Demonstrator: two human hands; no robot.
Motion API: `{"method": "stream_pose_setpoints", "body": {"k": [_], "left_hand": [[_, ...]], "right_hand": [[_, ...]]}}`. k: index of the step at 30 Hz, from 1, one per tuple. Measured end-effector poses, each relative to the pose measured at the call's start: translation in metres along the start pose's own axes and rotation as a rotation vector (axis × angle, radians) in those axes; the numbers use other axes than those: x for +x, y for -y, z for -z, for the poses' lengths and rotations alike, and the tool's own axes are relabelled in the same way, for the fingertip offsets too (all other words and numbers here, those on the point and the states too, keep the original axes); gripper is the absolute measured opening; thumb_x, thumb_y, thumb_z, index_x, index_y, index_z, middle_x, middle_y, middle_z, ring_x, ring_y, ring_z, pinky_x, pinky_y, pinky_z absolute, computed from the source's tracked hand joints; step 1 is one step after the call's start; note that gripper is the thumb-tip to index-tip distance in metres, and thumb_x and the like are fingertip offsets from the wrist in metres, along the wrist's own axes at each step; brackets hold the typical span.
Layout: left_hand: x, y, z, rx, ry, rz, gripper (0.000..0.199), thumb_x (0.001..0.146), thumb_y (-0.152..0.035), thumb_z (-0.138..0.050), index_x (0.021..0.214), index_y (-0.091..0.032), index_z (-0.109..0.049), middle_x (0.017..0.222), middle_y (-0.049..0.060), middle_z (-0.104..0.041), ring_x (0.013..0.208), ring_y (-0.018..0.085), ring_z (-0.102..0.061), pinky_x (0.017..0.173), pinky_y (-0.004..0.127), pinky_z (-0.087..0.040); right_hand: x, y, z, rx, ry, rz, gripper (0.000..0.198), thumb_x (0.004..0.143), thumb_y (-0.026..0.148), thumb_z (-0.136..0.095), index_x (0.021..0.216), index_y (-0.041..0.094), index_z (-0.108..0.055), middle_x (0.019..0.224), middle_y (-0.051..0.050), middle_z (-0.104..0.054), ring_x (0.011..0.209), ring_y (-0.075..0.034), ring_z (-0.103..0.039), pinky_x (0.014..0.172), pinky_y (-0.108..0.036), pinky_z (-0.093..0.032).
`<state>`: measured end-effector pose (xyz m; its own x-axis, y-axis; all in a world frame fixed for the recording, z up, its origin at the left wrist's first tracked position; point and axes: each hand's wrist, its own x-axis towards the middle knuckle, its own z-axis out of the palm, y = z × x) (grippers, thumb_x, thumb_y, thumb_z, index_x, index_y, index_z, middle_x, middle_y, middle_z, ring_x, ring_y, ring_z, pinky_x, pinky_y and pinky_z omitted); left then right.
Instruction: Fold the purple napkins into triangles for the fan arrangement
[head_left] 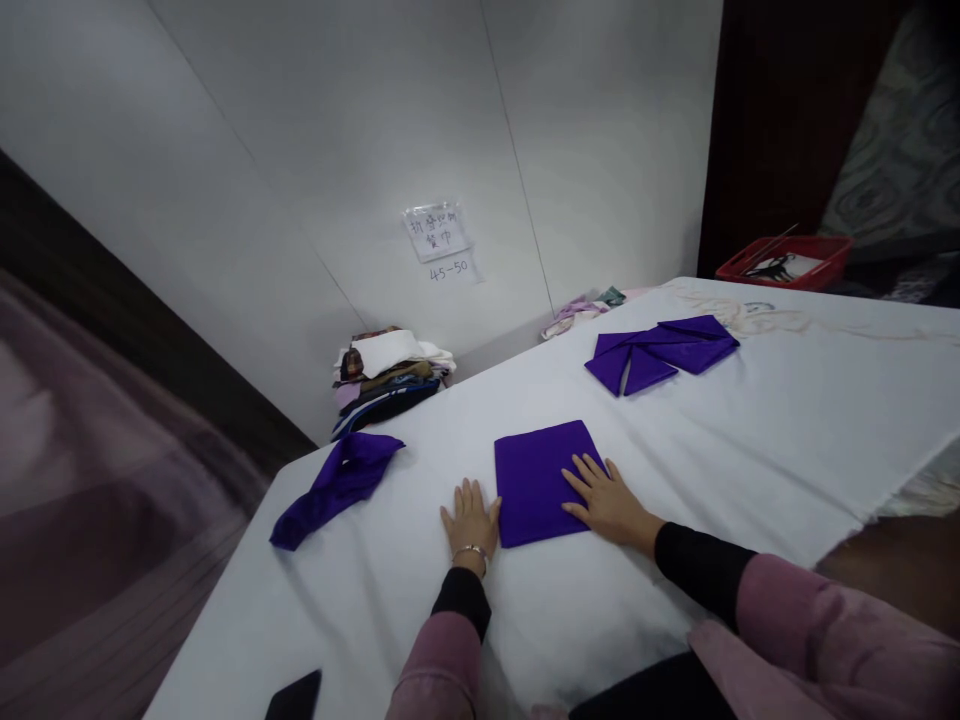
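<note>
A purple cloth [532, 485], folded into a flat square, lies on the white-covered table in front of me. My right hand [606, 500] rests on its right side with the fingers spread. Just off its left edge, my left hand [472, 520] lies flat on the white cover, fingers apart and thumb at the cloth's edge. Another purple cloth [341, 485], loosely crumpled, is to the left. Farther back on the right are purple cloths [660, 352] folded into pointed shapes, partly overlapping.
A stack of mixed fabrics [394, 375] stands by the wall at the back left. More loose cloth [577, 312] lies along the wall. At the far right is a red basket [817, 262]. A dark flat object [295, 697] sits near the front left. A handwritten sign [439, 232] hangs on the wall.
</note>
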<state>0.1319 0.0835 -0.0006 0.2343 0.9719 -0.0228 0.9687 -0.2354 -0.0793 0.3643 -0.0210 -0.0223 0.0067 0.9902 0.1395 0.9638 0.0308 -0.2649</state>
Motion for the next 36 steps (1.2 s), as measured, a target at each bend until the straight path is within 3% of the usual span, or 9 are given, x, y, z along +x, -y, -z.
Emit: {"method": "stream_pose_setpoints", "body": {"k": [3,5,9,18,21,26,28,32,36], "left_hand": [[-0.003,-0.026,0.007,-0.048,-0.067,-0.029,0.062,0.094,-0.048,-0.02,0.145,-0.013,-0.026,0.153,0.011,-0.018,0.14,0.027,-0.016,0.11,0.055,-0.017],[-0.005,-0.048,0.01,-0.085,-0.076,-0.193,0.062,0.094,-0.049,-0.02,0.145,-0.015,-0.026,0.153,0.009,-0.017,0.141,0.025,-0.014,0.112,0.053,-0.014],[-0.003,-0.068,0.004,-0.108,-0.014,-0.286,0.063,0.093,-0.052,-0.02,0.145,-0.016,-0.026,0.153,0.007,-0.018,0.141,0.025,-0.012,0.113,0.053,-0.012],[0.026,0.003,-0.006,-0.069,0.018,0.002,0.056,0.095,-0.044,-0.02,0.143,-0.019,-0.03,0.152,0.008,-0.022,0.14,0.026,-0.017,0.109,0.057,-0.016],[0.025,-0.001,0.004,-0.1,-0.024,0.094,0.057,0.095,-0.045,-0.02,0.143,-0.017,-0.031,0.152,0.011,-0.024,0.14,0.027,-0.018,0.109,0.056,-0.019],[0.005,-0.043,0.008,-0.124,-0.05,-0.276,0.058,0.094,-0.046,-0.022,0.144,-0.018,-0.028,0.153,0.007,-0.019,0.141,0.025,-0.013,0.113,0.052,-0.013],[0.004,-0.047,0.002,-0.115,0.005,-0.32,0.059,0.094,-0.047,-0.022,0.145,-0.019,-0.027,0.153,0.007,-0.019,0.141,0.025,-0.013,0.112,0.053,-0.013],[0.02,-0.022,-0.007,-0.088,0.07,-0.175,0.058,0.094,-0.045,-0.021,0.146,-0.018,-0.024,0.154,0.006,-0.017,0.141,0.025,-0.012,0.111,0.054,-0.014],[0.035,-0.004,0.003,-0.067,0.029,0.04,0.058,0.094,-0.045,-0.021,0.144,-0.015,-0.028,0.153,0.01,-0.02,0.14,0.027,-0.016,0.11,0.056,-0.018]], "right_hand": [[-0.001,0.0,-0.001,-0.018,-0.006,0.004,0.071,0.089,0.065,-0.021,0.143,0.021,-0.034,0.15,-0.015,-0.026,0.138,-0.032,-0.017,0.106,-0.057,-0.011],[-0.001,-0.001,-0.002,-0.031,-0.01,0.001,0.071,0.089,0.065,-0.022,0.143,0.021,-0.035,0.15,-0.015,-0.027,0.138,-0.032,-0.018,0.107,-0.057,-0.01],[-0.001,-0.002,-0.004,-0.036,-0.015,0.0,0.07,0.089,0.064,-0.022,0.143,0.021,-0.034,0.15,-0.014,-0.027,0.138,-0.032,-0.018,0.107,-0.057,-0.01],[-0.001,0.0,-0.001,0.017,0.021,0.0,0.071,0.089,0.065,-0.021,0.143,0.022,-0.033,0.151,-0.014,-0.024,0.139,-0.031,-0.015,0.107,-0.056,-0.008],[-0.001,0.0,-0.001,0.023,0.018,0.003,0.07,0.089,0.065,-0.022,0.143,0.022,-0.033,0.151,-0.014,-0.024,0.139,-0.031,-0.015,0.107,-0.056,-0.009],[-0.002,0.0,-0.002,0.011,0.005,0.003,0.07,0.089,0.065,-0.024,0.143,0.023,-0.034,0.151,-0.014,-0.026,0.138,-0.032,-0.017,0.107,-0.057,-0.01],[-0.002,0.0,-0.001,0.009,0.005,0.0,0.07,0.089,0.065,-0.023,0.143,0.023,-0.035,0.15,-0.014,-0.026,0.138,-0.032,-0.017,0.107,-0.057,-0.01],[-0.001,0.001,0.001,0.018,0.012,0.002,0.07,0.089,0.066,-0.022,0.143,0.023,-0.035,0.151,-0.013,-0.026,0.138,-0.031,-0.016,0.107,-0.057,-0.009],[0.0,0.001,-0.001,0.028,0.022,-0.003,0.069,0.089,0.065,-0.022,0.143,0.023,-0.034,0.151,-0.013,-0.026,0.139,-0.031,-0.015,0.107,-0.056,-0.008]]}}
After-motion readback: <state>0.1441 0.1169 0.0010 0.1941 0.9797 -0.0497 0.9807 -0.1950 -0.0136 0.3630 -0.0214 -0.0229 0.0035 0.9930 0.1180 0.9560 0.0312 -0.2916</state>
